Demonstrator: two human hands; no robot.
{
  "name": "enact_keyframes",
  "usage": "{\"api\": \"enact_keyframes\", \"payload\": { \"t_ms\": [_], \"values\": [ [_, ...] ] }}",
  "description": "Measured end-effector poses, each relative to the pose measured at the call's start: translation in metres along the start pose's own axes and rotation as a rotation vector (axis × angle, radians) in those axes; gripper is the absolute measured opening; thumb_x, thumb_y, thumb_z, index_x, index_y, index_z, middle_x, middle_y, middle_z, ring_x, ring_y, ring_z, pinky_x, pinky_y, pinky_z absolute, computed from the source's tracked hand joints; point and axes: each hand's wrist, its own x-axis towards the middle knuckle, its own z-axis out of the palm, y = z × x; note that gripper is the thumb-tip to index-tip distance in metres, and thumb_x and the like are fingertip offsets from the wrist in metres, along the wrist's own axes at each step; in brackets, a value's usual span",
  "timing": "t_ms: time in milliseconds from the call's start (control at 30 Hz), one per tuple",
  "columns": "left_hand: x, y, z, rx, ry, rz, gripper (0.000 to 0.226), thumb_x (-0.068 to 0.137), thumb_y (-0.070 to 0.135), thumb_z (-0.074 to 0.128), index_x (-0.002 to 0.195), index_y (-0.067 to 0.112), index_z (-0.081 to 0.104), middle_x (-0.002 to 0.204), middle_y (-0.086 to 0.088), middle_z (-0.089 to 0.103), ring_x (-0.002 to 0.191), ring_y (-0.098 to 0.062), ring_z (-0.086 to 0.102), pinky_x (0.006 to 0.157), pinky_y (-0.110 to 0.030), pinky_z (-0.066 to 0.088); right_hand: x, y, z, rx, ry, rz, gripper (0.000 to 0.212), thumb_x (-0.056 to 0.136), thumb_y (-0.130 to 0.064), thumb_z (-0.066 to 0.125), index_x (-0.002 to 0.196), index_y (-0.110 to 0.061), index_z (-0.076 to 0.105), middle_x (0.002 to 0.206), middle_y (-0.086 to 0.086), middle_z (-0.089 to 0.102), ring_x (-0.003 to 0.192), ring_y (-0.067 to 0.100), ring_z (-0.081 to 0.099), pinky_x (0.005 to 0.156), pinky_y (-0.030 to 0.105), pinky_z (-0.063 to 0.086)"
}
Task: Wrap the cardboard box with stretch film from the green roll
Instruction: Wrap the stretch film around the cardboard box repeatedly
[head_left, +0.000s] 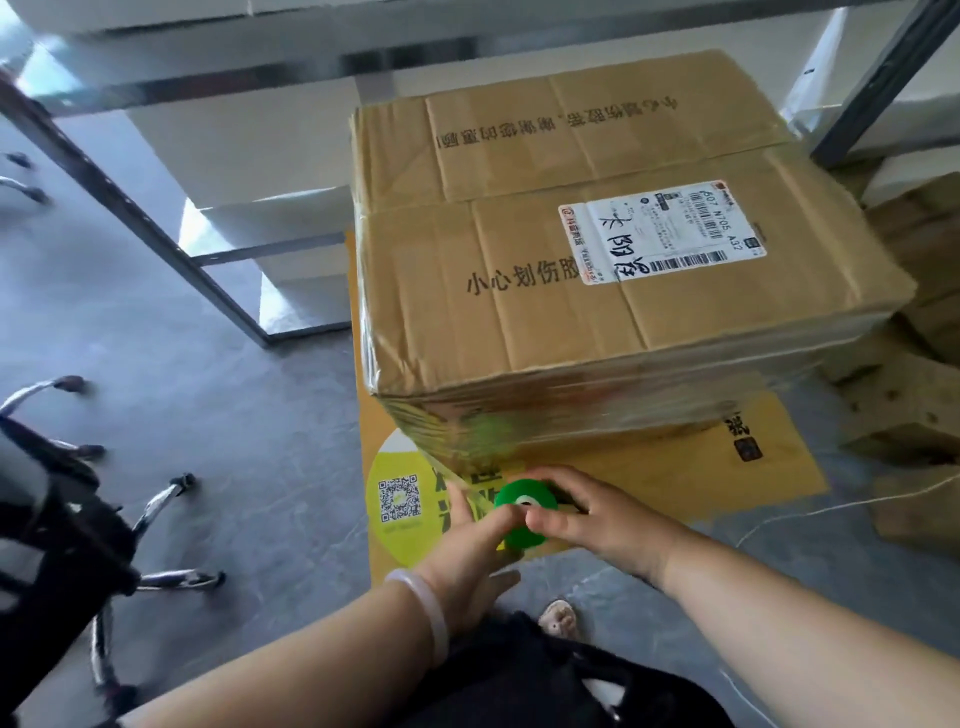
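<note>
Left grip (467, 551) and right grip (592, 514) clasp the green roll (522, 512); film (571, 410) rings the cardboard box (597, 291) sides, top bare.

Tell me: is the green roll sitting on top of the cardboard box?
No, the green roll is held low beside the cardboard box, near its bottom corner.

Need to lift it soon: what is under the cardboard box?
A flat yellow printed sheet lies under the cardboard box, sticking out in front and at the left. Whatever sits beneath the box's middle is covered.
</note>
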Motion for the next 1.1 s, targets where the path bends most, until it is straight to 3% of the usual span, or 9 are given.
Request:
{"api": "enact_keyframes", "payload": {
  "t_ms": [33, 167, 300, 400, 500, 633, 767, 933, 1100],
  "values": [
    [-0.001, -0.002, 0.002, 0.004, 0.011, -0.004, 0.128, 0.047, 0.038, 0.078, 0.147, 0.06, 0.001, 0.131, 0.002, 0.06, 0.111, -0.025, 0.064, 0.091, -0.039, 0.047, -0.001, 0.002, -0.002, 0.037, 0.025, 0.025, 0.037, 0.078, -0.054, 0.063, 0.109, -0.034, 0.06, 0.115, -0.01, 0.063, 0.113, 0.008, 0.057, 0.101, 0.03, 0.043],
    [0.0, -0.004, 0.006, 0.017, 0.026, -0.016, 0.138, 0.048, 0.033, 0.081, 0.145, 0.061, -0.013, 0.136, -0.002, 0.055, 0.117, -0.03, 0.062, 0.094, -0.044, 0.049, -0.004, 0.013, -0.007, 0.086, 0.106, 0.046, 0.053, 0.079, -0.07, 0.046, 0.1, -0.024, 0.062, 0.109, 0.002, 0.066, 0.112, 0.016, 0.058, 0.105, 0.04, 0.039],
    [0.009, -0.006, 0.007, -0.008, -0.02, -0.031, 0.142, 0.042, 0.038, 0.083, 0.148, 0.057, -0.01, 0.142, -0.008, 0.052, 0.124, -0.032, 0.056, 0.097, -0.043, 0.046, -0.007, 0.015, -0.007, 0.07, 0.109, 0.046, 0.05, 0.083, -0.073, 0.038, 0.105, -0.033, 0.06, 0.112, -0.01, 0.065, 0.113, 0.006, 0.056, 0.107, 0.036, 0.039],
    [0.008, -0.008, 0.01, -0.015, -0.039, -0.013, 0.14, 0.041, 0.039, 0.082, 0.147, 0.058, -0.008, 0.133, -0.004, 0.059, 0.12, -0.03, 0.059, 0.099, -0.047, 0.048, -0.007, 0.013, -0.006, 0.01, 0.108, 0.017, 0.05, 0.078, -0.072, 0.036, 0.112, -0.044, 0.059, 0.122, -0.012, 0.06, 0.118, 0.002, 0.052, 0.107, 0.032, 0.039],
    [0.006, -0.006, 0.013, -0.03, -0.026, -0.015, 0.145, 0.039, 0.04, 0.079, 0.146, 0.057, -0.017, 0.126, 0.001, 0.061, 0.116, -0.026, 0.062, 0.101, -0.053, 0.047, -0.007, 0.004, -0.009, -0.034, 0.108, -0.014, 0.049, 0.082, -0.066, 0.032, 0.107, -0.039, 0.064, 0.117, -0.01, 0.059, 0.112, 0.0, 0.053, 0.102, 0.023, 0.038],
    [0.001, -0.007, 0.021, -0.023, 0.01, 0.012, 0.142, 0.04, 0.041, 0.076, 0.143, 0.061, -0.018, 0.121, 0.003, 0.063, 0.117, -0.024, 0.062, 0.088, -0.047, 0.051, -0.002, 0.001, -0.01, 0.032, 0.023, 0.003, 0.052, 0.073, -0.075, 0.037, 0.096, -0.034, 0.062, 0.113, -0.009, 0.064, 0.109, 0.007, 0.057, 0.099, 0.03, 0.042],
    [0.003, -0.012, 0.03, -0.096, 0.076, 0.054, 0.142, 0.04, 0.042, 0.077, 0.143, 0.063, -0.019, 0.129, 0.001, 0.059, 0.124, -0.031, 0.056, 0.094, -0.05, 0.047, 0.005, 0.004, -0.025, -0.062, -0.077, 0.002, 0.047, 0.077, -0.074, 0.037, 0.096, -0.035, 0.056, 0.105, 0.0, 0.063, 0.104, 0.018, 0.057, 0.095, 0.037, 0.044],
    [0.011, -0.036, 0.066, -0.336, 0.17, 0.099, 0.138, 0.042, 0.044, 0.077, 0.147, 0.061, -0.012, 0.15, 0.0, 0.042, 0.141, -0.035, 0.038, 0.096, -0.048, 0.048, 0.01, 0.006, -0.06, -0.157, -0.256, -0.055, 0.044, 0.078, -0.066, 0.036, 0.109, -0.045, 0.059, 0.124, -0.012, 0.055, 0.118, 0.0, 0.048, 0.103, 0.022, 0.035],
    [0.02, -0.053, 0.114, -0.5, 0.292, 0.204, 0.135, 0.047, 0.037, 0.079, 0.147, 0.061, -0.008, 0.14, -0.008, 0.052, 0.121, -0.032, 0.056, 0.074, -0.036, 0.054, 0.005, 0.023, -0.097, -0.287, -0.346, -0.1, 0.044, 0.089, -0.053, 0.035, 0.107, -0.021, 0.059, 0.118, 0.003, 0.056, 0.114, 0.014, 0.05, 0.1, 0.025, 0.034]
  ]
}}
